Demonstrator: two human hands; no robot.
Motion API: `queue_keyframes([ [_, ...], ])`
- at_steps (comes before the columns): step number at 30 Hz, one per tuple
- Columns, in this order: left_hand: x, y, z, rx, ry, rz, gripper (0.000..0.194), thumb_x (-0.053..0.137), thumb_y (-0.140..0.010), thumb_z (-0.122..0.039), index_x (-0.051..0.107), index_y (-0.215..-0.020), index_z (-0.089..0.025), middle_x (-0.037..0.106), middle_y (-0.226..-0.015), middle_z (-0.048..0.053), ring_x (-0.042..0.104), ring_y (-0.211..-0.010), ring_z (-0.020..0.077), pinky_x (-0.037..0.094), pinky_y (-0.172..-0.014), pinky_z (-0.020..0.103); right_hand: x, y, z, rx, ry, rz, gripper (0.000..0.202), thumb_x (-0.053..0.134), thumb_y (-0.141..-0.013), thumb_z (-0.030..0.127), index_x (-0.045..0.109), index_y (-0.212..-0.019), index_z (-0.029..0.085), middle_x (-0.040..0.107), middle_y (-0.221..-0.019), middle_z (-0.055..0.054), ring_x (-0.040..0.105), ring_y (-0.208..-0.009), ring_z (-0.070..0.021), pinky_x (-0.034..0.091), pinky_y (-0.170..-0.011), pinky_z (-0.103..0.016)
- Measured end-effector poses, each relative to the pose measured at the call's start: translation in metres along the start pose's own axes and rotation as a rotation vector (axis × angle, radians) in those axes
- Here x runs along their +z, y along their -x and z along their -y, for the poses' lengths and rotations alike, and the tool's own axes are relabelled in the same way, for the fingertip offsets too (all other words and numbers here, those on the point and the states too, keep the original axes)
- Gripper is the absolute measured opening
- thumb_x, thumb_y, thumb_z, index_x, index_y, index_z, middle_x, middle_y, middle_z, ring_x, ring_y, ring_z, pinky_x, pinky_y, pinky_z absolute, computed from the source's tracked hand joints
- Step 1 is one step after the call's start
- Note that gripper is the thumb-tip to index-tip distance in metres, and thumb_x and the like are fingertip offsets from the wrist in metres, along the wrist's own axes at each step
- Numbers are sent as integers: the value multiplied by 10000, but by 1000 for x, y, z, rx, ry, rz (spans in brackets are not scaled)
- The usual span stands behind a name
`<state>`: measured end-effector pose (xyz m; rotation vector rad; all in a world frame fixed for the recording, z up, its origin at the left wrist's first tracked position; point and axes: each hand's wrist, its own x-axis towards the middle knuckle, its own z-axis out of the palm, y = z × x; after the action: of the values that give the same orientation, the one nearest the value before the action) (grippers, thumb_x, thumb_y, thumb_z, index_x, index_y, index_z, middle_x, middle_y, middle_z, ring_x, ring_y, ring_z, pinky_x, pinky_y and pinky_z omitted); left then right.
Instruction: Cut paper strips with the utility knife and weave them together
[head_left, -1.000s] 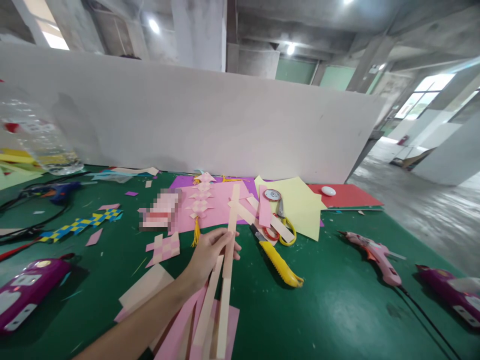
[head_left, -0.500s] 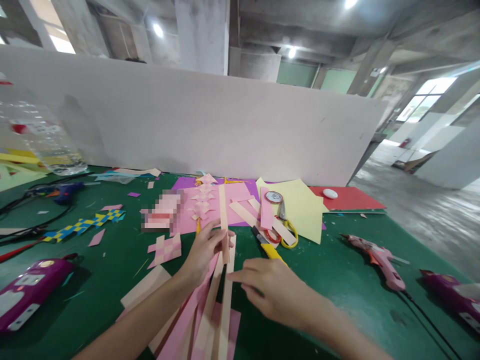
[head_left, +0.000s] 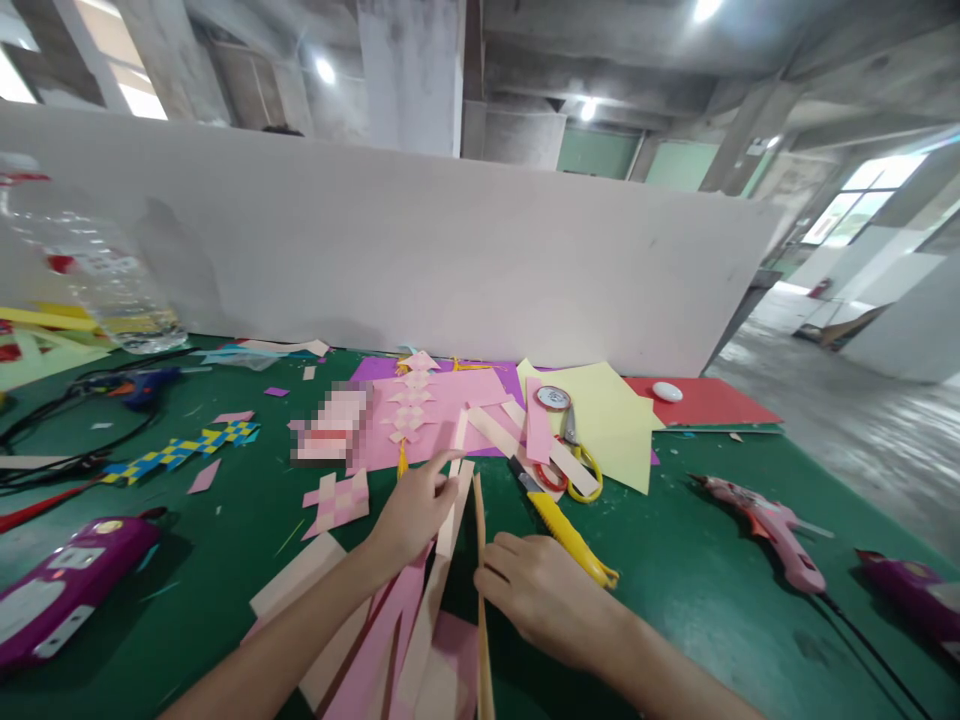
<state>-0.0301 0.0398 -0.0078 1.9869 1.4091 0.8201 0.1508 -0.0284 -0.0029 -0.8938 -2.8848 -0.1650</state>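
Observation:
My left hand (head_left: pixel 420 505) is closed on a cream paper strip (head_left: pixel 450 525), its index finger pointing out above. That strip runs up from a fan of pink paper strips (head_left: pixel 382 640) and cream ones below the hand. To the right, my right hand (head_left: pixel 532 590) pinches another cream strip (head_left: pixel 481 520), which stands nearly on edge. A small gap separates the two strips at the top. Just beyond my right hand lies a yellow utility knife (head_left: pixel 566 530). A woven pink and cream paper piece (head_left: pixel 337 502) rests left of my left hand.
Yellow-handled scissors (head_left: pixel 585 475) and a tape roll (head_left: pixel 553 398) lie on paper sheets. A pink glue gun (head_left: pixel 772 530) is at right. A purple device (head_left: pixel 71 580), a blue-yellow woven strip (head_left: pixel 180 450) and a water bottle (head_left: pixel 112 270) stand or lie left. A white panel (head_left: pixel 450 260) closes the back.
My right hand has taken hold of a cream strip and drawn it right, tipping it onto its edge. My left hand has shifted slightly downward, and its index finger has straightened.

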Motion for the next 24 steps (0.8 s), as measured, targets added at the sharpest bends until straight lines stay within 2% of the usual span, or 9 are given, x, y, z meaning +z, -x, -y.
queue_keyframes([
  [2, -1, 0, 3, -8, -94, 34, 316, 419, -837, -247, 615, -1083, -215, 392, -432, -75, 382, -369, 120, 227, -425, 210, -3, 1, -4, 13, 15, 11, 80, 491, -884, 141, 499, -810, 173, 547, -785, -9, 449, -681, -153, 263, -516, -308],
  [5, -1, 0, 6, -4, -166, 19, 239, 463, -809, -242, 676, -916, -223, 521, -487, -29, 484, -435, 146, 254, -461, 220, -11, 0, -12, 42, 53, 16, 83, 479, -880, 124, 494, -815, 174, 552, -786, -20, 465, -691, -162, 284, -528, -300],
  [9, 1, 2, 4, 49, -237, -9, 215, 470, -830, -280, 677, -872, -236, 652, -722, 31, 586, -669, 202, 340, -566, 256, -19, -6, -22, 50, 146, 10, 76, 491, -854, 96, 502, -847, 171, 556, -800, -36, 488, -713, -183, 308, -517, -302],
  [12, 3, 2, 0, 171, -275, -21, 227, 450, -838, -219, 663, -916, -224, 645, -886, 54, 560, -883, 222, 394, -719, 294, -12, -17, -28, 18, 223, 2, 88, 491, -851, 91, 521, -903, 156, 573, -844, -62, 514, -757, -206, 332, -503, -301],
  [16, 4, 3, -1, 392, -322, -26, 269, 379, -844, -122, 630, -912, -190, 609, -884, 64, 536, -885, 203, 418, -789, 313, 6, -33, -33, -23, 225, 21, 89, 497, -855, 103, 553, -916, 133, 593, -911, -93, 531, -818, -224, 368, -508, -299],
  [18, 5, 4, -1, 399, -331, -16, 262, 378, -811, -81, 612, -862, -188, 597, -853, 56, 542, -856, 198, 429, -771, 311, 11, -36, -34, -31, 198, 27, 98, 505, -846, 99, 567, -915, 130, 600, -912, -88, 535, -813, -219, 376, -512, -298],
  [21, 4, 5, -2, 337, -330, -39, 230, 389, -795, -84, 587, -842, -193, 599, -825, 50, 559, -802, 194, 447, -726, 310, 7, -30, -38, -13, 157, 18, 143, 485, -851, 89, 571, -952, 144, 603, -912, -68, 539, -819, -198, 396, -562, -288],
  [23, 3, 5, -3, 352, -315, -23, 228, 391, -822, -120, 598, -886, -194, 623, -862, 59, 576, -830, 199, 459, -743, 318, 0, -21, -41, 82, 107, -4, 185, 461, -866, 93, 561, -1006, 161, 603, -902, -59, 544, -827, -189, 409, -614, -286],
  [24, 3, 6, -3, 397, -307, 20, 238, 396, -839, -142, 611, -926, -196, 637, -917, 68, 581, -892, 208, 460, -787, 330, -3, -15, -43, 160, 88, -10, 206, 458, -871, 102, 556, -1039, 173, 605, -881, -52, 549, -826, -188, 414, -633, -284],
])
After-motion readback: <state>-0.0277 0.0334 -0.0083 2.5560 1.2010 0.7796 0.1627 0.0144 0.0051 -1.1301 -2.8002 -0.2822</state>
